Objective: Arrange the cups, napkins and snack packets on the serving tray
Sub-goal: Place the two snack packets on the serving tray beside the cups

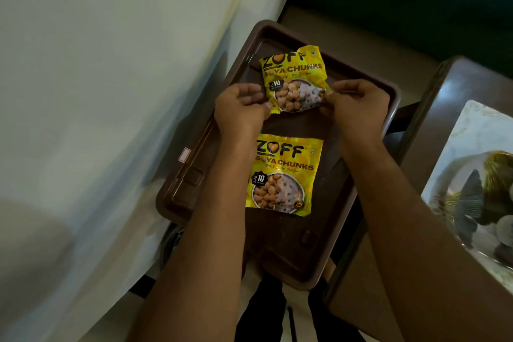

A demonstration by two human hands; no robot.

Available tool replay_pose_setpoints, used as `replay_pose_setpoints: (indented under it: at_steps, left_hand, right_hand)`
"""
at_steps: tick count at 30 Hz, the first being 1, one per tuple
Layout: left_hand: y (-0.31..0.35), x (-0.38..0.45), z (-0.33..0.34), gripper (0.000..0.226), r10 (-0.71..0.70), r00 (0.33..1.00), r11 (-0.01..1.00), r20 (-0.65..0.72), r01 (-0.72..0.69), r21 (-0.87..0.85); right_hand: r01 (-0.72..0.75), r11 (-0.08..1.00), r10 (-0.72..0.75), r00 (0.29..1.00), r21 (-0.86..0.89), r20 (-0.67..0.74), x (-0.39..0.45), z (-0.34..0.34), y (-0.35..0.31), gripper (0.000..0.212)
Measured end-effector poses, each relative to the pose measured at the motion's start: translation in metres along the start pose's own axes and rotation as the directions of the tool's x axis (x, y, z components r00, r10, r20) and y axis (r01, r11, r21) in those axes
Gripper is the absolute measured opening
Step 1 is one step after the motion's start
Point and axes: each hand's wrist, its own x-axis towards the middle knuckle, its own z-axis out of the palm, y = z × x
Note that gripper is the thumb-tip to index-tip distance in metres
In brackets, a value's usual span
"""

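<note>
A dark brown serving tray [369, 108] lies below me. Two yellow soya chunks snack packets are on or over it. The far packet [294, 75] is pinched at its lower corners by both hands: my left hand [240, 108] grips the lower left corner, my right hand [356, 104] the lower right corner. I cannot tell whether this packet rests on the tray or hangs just above it. The near packet [284, 175] lies flat in the tray's middle, between my forearms, untouched. No cups or napkins are in view.
A white sheet-covered surface [97, 91] borders the tray on the left. A brown wooden table [458, 86] stands to the right, carrying a glass-topped picture with a dark fish-like ornament [477, 191]. Dark green upholstery fills the top right.
</note>
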Motion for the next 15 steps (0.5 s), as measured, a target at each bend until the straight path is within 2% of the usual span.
replay_pose_setpoints:
  at_steps: [6,10,15]
  left_hand:
    - [0.005,-0.001,-0.009,0.072,-0.005,0.957,0.999,0.289,0.019,-0.046]
    - [0.008,0.002,-0.009,0.077,-0.007,0.939,1.000,0.345,0.015,-0.021]
    - [0.004,0.006,-0.013,0.096,0.004,0.901,1.000,0.434,-0.003,-0.003]
  right_hand:
    - [0.144,0.977,-0.133,0.988,-0.155,0.083,-0.003,-0.005,0.003,0.021]
    - [0.186,0.975,-0.155,0.962,-0.124,0.225,-0.001,-0.001,-0.005,0.022]
    - [0.226,0.958,-0.137,0.901,-0.177,0.411,0.000,0.002,-0.010,0.051]
